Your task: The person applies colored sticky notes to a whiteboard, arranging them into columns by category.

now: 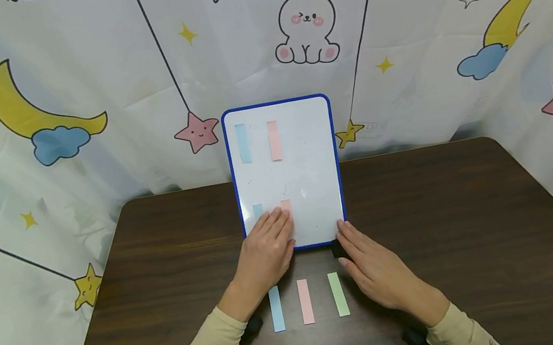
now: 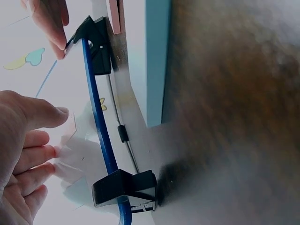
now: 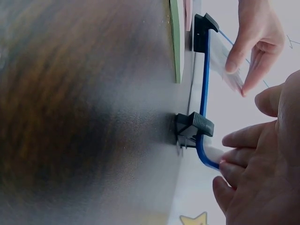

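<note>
A whiteboard (image 1: 312, 160) with a blue frame stands upright on black clip feet (image 2: 124, 187). Against its lower left part lies my left hand (image 1: 266, 252), fingers straight, the tips on a lower pink strip (image 1: 286, 205). That strip and a lower blue strip (image 1: 258, 209) are partly hidden by the hand. My right hand (image 1: 381, 270) has its straight fingers at the board's lower right corner, touching the frame. Higher on the board are another blue strip (image 1: 243, 143) and another pink strip (image 1: 274, 141).
On the dark wooden table (image 1: 449, 199), in front of the board, stand a blue piece (image 1: 276, 310), a pink piece (image 1: 305, 302) and a green piece (image 1: 339, 295) in a row between my forearms. A patterned curtain (image 1: 245, 44) hangs behind the table.
</note>
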`<state>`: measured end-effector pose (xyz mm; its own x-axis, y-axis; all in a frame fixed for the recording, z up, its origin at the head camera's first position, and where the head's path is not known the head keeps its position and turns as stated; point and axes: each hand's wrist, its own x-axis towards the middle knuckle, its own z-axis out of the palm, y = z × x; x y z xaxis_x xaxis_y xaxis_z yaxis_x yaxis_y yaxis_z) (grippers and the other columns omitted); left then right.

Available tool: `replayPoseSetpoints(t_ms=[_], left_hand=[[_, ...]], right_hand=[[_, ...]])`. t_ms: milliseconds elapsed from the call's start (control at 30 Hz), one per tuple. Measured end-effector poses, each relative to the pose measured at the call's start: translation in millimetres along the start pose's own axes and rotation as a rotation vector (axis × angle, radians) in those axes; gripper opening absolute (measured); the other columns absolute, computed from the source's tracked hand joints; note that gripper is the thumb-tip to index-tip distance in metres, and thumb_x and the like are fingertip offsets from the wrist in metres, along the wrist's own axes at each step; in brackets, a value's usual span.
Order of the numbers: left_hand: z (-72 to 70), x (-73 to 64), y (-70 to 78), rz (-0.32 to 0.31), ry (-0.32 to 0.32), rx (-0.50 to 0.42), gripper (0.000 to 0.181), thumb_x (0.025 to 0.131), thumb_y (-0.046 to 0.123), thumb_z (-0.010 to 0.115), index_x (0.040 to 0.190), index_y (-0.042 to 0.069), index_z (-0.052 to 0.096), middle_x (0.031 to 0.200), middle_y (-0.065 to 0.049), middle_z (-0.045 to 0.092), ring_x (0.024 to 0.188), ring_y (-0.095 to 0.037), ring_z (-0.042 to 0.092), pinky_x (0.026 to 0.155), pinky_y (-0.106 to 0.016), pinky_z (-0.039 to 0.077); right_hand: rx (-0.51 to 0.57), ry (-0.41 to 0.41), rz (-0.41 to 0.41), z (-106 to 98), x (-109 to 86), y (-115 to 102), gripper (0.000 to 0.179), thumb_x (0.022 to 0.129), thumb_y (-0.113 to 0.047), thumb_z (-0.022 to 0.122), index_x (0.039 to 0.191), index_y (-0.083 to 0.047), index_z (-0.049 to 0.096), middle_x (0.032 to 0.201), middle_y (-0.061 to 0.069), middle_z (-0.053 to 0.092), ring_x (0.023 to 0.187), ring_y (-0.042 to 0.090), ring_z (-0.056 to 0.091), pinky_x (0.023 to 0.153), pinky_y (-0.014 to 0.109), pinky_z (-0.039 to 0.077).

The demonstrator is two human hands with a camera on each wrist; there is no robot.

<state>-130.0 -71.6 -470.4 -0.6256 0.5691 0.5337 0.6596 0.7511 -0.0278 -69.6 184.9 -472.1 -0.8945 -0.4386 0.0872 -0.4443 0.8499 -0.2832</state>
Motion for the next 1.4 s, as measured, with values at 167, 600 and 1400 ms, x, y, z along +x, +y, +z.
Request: replayPoseSetpoints(t_ms=[167,600,1400], left_hand=[[-1.6,-2.4,-0.2,-0.001,-0.013,0.000,0.045,0.086,0.023,0.073,0.126,0.003,0.065,0.132,-0.011,0.065,0.128,-0.026,0.059,0.113,-0.041,0.044],[-7.9,-7.5,14.3,0.005,-0.005,-0.084,0.048,0.087,0.027,0.072,0.127,0.002,0.064,0.132,-0.013,0.065,0.127,-0.025,0.060,0.111,-0.041,0.046],[-18.3,-26.1,49.7,0.098,-0.401,-0.033,0.075,0.099,0.063,0.034,0.148,0.006,0.042,0.155,-0.008,0.043,0.146,-0.021,0.037,0.122,-0.037,0.032]], right_hand=[[0.004,0.006,-0.003,0.8,-0.1,-0.2,0.059,0.105,-0.039,0.038,0.153,-0.006,0.030,0.164,0.006,0.021,0.152,0.025,0.025,0.119,0.046,0.035],[0.018,0.037,-0.027,-1.1,-8.5,-8.0,0.056,0.105,-0.038,0.040,0.152,-0.009,0.033,0.164,0.003,0.024,0.150,0.021,0.029,0.116,0.044,0.038],[0.104,-0.001,-0.019,-7.8,-33.1,-17.3,0.053,0.104,-0.042,0.040,0.151,-0.017,0.039,0.162,-0.007,0.028,0.149,0.015,0.031,0.116,0.002,-0.003]])
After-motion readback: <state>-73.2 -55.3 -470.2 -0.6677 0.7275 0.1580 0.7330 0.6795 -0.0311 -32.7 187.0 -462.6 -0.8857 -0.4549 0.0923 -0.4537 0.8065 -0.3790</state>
